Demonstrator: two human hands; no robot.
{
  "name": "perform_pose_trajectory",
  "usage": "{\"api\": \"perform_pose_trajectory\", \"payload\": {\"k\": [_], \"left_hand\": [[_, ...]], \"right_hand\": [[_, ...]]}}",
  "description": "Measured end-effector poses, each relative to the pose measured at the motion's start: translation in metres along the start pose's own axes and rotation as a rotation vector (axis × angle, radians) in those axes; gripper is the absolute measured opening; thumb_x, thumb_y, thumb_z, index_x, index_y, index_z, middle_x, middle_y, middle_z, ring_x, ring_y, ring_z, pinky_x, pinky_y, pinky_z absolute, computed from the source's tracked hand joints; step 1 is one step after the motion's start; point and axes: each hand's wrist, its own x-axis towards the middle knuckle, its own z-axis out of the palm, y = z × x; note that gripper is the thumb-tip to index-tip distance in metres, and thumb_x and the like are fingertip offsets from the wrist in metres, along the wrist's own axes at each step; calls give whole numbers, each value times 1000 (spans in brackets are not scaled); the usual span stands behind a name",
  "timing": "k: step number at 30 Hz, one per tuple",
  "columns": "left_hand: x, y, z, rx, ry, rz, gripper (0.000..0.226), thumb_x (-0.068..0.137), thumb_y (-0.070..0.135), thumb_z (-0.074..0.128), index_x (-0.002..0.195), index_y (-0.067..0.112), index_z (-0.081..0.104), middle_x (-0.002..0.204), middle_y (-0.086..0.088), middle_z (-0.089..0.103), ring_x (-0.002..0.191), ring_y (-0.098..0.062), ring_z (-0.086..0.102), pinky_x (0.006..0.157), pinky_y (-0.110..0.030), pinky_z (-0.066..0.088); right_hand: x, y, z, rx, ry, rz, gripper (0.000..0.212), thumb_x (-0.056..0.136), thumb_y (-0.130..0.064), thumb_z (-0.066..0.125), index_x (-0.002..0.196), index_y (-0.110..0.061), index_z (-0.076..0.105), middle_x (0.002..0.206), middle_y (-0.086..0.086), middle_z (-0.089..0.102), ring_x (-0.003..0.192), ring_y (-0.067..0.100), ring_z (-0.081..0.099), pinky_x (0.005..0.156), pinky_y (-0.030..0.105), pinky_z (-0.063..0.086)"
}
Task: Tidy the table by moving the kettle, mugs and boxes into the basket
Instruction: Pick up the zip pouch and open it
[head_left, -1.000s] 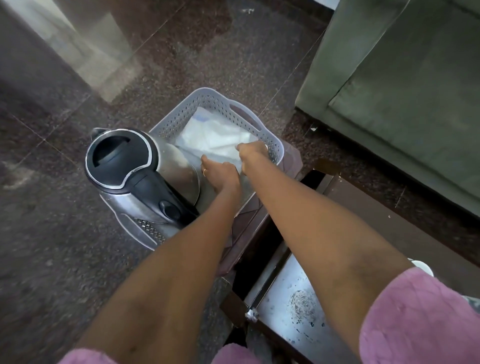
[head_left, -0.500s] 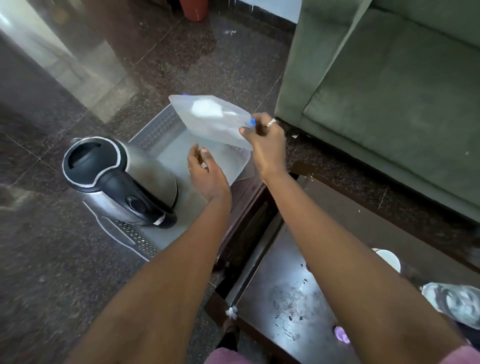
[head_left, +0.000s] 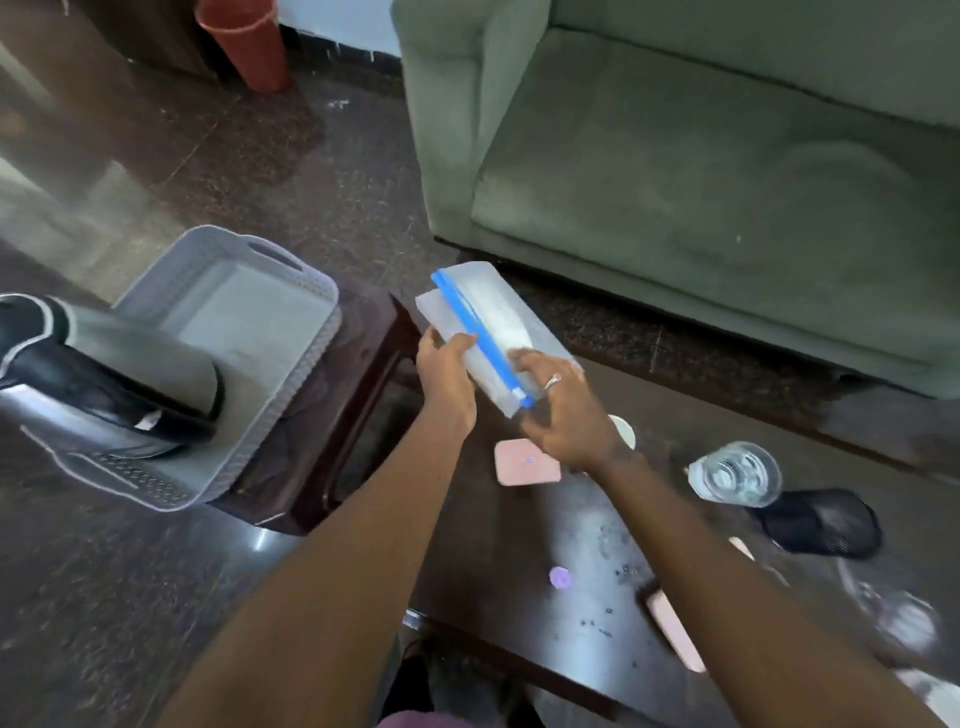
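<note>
Translucent plastic box (head_left: 493, 332) with a blue clip sits gripped between left hand (head_left: 447, 371) and right hand (head_left: 563, 415), above the dark table's (head_left: 519, 597) far-left end. Half a second ago it hung over the grey basket (head_left: 249, 332), where the kettle (head_left: 98, 379) stands. Loose fingers could drop it.

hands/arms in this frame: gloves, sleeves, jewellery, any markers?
No gloves or markers. Both forearms are bare to the frame's bottom edge; no sleeve shows on them, only a sliver of pink fabric at the bottom edge between them. The right hand wears a silver ring on one finger. The left hand shows no ring or watch.
</note>
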Motion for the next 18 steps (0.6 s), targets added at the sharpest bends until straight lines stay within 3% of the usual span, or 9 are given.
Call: {"api": "perform_pose_trajectory", "payload": {"k": [2,4,7,9,12,15,18], "left_hand": [[-17,-23,9,66,-37,-38,36,83,-4,49,117,4,59,97,-12,68,86,-28,67,80,-41,55],[-34,-44,18,110,-105,-78,24,86,-2,50,103,8,64,92,-9,70,80,-25,69,75,-38,57],[-59,-68,29,147,-208,-144,16,90,0,52,96,9,64,91,-9,71,70,-19,71,65,-33,59],[-75,-81,35,171,-237,-159,14,91,2,52,96,9,63,91,-9,70,67,-17,72,62,-31,59],[-92,-94,38,240,-258,-199,15,91,5,55,102,12,63,95,-7,71,76,-20,71,75,-40,58],[-106,-99,33,399,-239,-200,30,89,6,58,120,6,57,110,-13,68,92,-27,66,85,-45,54],[-122,-96,30,859,-191,6,55,86,13,65,135,7,41,138,-15,48,125,-32,49,108,-46,38]], "right_hand": [[-26,8,-10,35,-60,80,57,78,-26,59,131,-7,47,135,9,54,126,25,48,108,34,32],[-40,12,-19,81,18,244,55,86,-38,58,131,-10,45,129,7,58,119,23,53,101,35,39],[-52,17,-30,7,75,465,37,86,-27,61,118,-9,55,114,11,64,106,28,59,89,33,46],[-63,22,-38,-38,46,538,16,84,-19,58,97,-9,59,102,15,66,96,33,62,78,33,49],[-84,30,-54,-19,78,640,14,81,-12,55,91,-6,63,96,18,69,91,36,63,74,33,49],[-105,38,-73,127,179,775,18,76,-14,60,88,-5,68,86,14,71,81,31,64,71,32,49],[-127,38,-95,605,282,919,13,78,-6,58,65,-7,59,68,13,59,60,25,54,57,29,46]]}}
